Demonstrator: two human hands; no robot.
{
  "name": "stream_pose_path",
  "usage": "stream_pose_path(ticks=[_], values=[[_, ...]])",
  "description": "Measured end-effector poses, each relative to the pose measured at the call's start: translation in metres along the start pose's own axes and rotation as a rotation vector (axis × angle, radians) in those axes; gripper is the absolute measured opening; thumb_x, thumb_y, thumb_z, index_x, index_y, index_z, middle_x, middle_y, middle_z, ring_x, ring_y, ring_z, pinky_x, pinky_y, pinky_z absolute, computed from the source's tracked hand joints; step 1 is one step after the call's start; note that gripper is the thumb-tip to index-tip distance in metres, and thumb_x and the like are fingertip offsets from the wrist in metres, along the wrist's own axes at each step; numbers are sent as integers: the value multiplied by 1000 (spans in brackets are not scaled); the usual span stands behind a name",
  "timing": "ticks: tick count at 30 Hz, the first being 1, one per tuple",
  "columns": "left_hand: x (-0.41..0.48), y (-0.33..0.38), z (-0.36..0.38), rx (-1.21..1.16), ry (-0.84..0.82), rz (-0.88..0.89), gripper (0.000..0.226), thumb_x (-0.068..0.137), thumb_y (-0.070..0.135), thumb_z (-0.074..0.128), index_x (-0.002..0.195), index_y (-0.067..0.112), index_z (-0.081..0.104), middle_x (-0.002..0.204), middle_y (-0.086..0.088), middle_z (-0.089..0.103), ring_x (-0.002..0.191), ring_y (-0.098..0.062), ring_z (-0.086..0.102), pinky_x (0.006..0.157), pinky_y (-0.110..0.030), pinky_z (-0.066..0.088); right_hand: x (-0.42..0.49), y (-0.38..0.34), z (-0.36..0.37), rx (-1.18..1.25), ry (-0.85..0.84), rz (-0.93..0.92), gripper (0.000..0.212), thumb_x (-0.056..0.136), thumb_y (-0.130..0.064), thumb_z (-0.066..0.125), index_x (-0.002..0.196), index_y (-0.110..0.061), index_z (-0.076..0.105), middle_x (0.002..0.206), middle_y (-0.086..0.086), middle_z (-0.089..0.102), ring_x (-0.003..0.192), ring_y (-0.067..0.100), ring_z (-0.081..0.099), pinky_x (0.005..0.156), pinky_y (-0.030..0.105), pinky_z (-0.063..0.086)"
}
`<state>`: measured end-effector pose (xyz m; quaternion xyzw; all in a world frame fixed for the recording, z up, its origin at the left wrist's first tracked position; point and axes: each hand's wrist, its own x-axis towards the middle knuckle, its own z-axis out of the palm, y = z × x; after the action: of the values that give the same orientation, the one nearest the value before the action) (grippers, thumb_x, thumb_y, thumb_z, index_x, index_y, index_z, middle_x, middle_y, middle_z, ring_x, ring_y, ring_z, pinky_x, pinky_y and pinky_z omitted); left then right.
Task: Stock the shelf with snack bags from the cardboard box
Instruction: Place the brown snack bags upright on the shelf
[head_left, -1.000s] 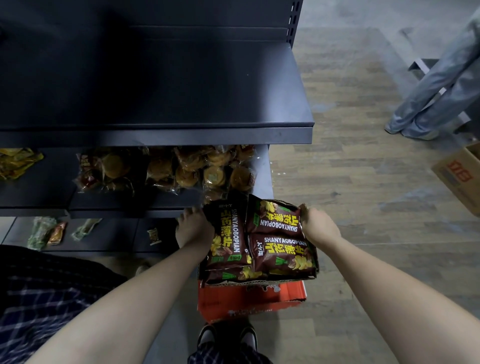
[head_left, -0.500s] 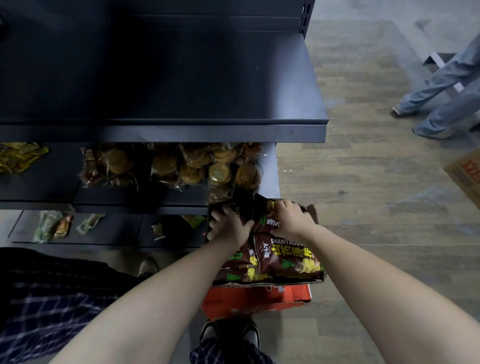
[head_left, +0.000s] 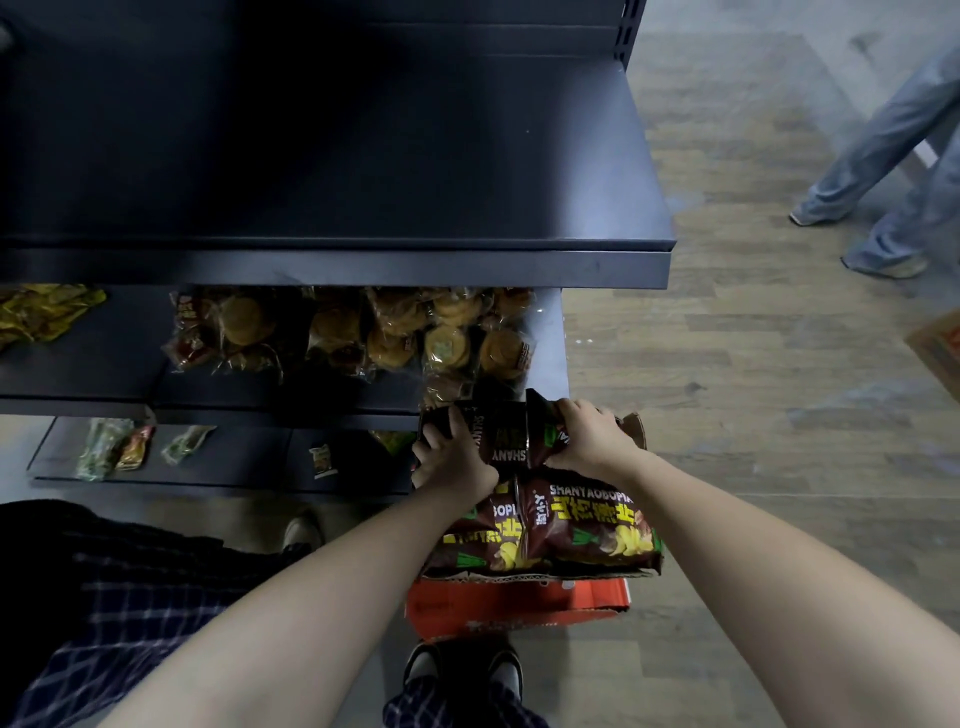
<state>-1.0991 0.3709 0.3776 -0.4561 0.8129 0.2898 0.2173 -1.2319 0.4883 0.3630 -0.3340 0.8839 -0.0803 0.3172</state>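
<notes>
Both hands are seen at the far end of the cardboard box, which is set on the floor just beside the right end of the shelf.

- Left hand: fingers are curled over the left side of the raised bags; a firm grip is shown.
- Right hand: fingers and thumb are wrapped round the right side of the same bags, near the top edge.
- Raised bags: dark brown, tilted up on end, pressed together between the two hands. At least two are seen; the exact count cannot be told. They are held above the box's far end, in front of the middle board, not yet placed on it.
- More snack bags of the same kind are laid flat in the box, yellow print facing up, nearer the person.
- A torn brown flap is seen just behind the right wrist.

Shelf state:
- Top board: dark, bare surface is shown.
- Middle board: clear bags of round pastries are lined up toward the right end; yellow packets are at the far left.
- Lower board: a few small packets are scattered at the left.

Another person's legs in jeans are seen at the upper right, well apart from the box. A second carton is cut off by the right edge.
</notes>
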Motion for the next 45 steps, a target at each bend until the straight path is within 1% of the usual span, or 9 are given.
stream_pose_path(ticks=[8, 14, 18, 21, 28, 32, 37, 42, 45], values=[[31, -15, -3, -349, 15, 13, 84, 64, 57, 63, 134, 20, 36, 125, -13, 51, 118, -38, 49, 94, -49, 45, -18, -8, -31, 146, 113, -8, 43, 77, -28, 72, 115, -17, 57, 108, 9, 65, 109, 37, 52, 80, 35, 38], [17, -7, -30, -828, 20, 101, 61, 67, 41, 66, 118, 9, 58, 106, -13, 67, 96, -29, 64, 77, -33, 46, -35, -42, -49, 641, 16, -97, 36, 78, 1, 64, 104, -22, 53, 81, -2, 58, 78, 21, 55, 60, 23, 45], [-13, 0, -56, -1254, -222, 9, 30, 96, 31, 51, 103, 5, 63, 75, -7, 66, 63, -20, 63, 57, -24, 48, -43, -66, -53, 962, -121, -45, 59, 86, 11, 41, 136, -19, 42, 121, 8, 55, 108, 33, 56, 80, 49, 55], [-28, -5, -68, -1525, -456, -59, 45, 96, 47, 43, 91, 9, 65, 71, -8, 69, 61, -18, 66, 60, -25, 54, -51, -83, -65, 1161, -138, 14, 57, 89, 15, 30, 133, -16, 50, 125, 16, 58, 104, 35, 59, 83, 58, 53], [-55, -18, -85, -1571, -565, 75, 56, 93, 58, 39, 111, 10, 64, 111, -16, 67, 105, -28, 59, 90, -41, 43, -64, -100, -74, 1415, -156, 128, 11, 90, -22, 53, 90, -15, 61, 70, 1, 62, 58, 16, 57, 58, 23, 44], [-64, -19, -89, -1444, -522, 224, 46, 94, 51, 42, 117, 15, 61, 107, -9, 71, 103, -23, 64, 85, -36, 49, -39, -99, -40, 1251, -23, 159, 100, 34, -55, 90, 120, -16, 58, 110, 15, 64, 98, 30, 66, 88, 43, 54], [-76, -23, -94, -1315, -445, 356, 49, 96, 50, 38, 123, 14, 58, 114, -8, 68, 103, -20, 66, 81, -29, 52, -87, -127, -49, 1329, -105, 62, 39, 93, -36, 57, 120, -7, 60, 106, 10, 67, 90, 23, 64, 82, 26, 53], [-91, -17, -94, -1435, -261, 346, 51, 96, 48, 41, 123, 8, 58, 116, -15, 64, 99, -23, 64, 76, -28, 50, -96, -147, -42, 1268, 69, -43, 61, 76, -65, 55, 129, -35, 52, 124, -1, 63, 113, 20, 59, 104, 39, 43], [-99, -13, -101, -1455, -130, 400, 51, 94, 54, 43, 119, 14, 61, 112, -14, 67, 97, -23, 67, 84, -34, 53, -113, -159, -56, 1245, 263, -174, 40, 96, -40, 46, 135, -33, 49, 125, -10, 58, 115, 11, 55, 97, 21, 41]])
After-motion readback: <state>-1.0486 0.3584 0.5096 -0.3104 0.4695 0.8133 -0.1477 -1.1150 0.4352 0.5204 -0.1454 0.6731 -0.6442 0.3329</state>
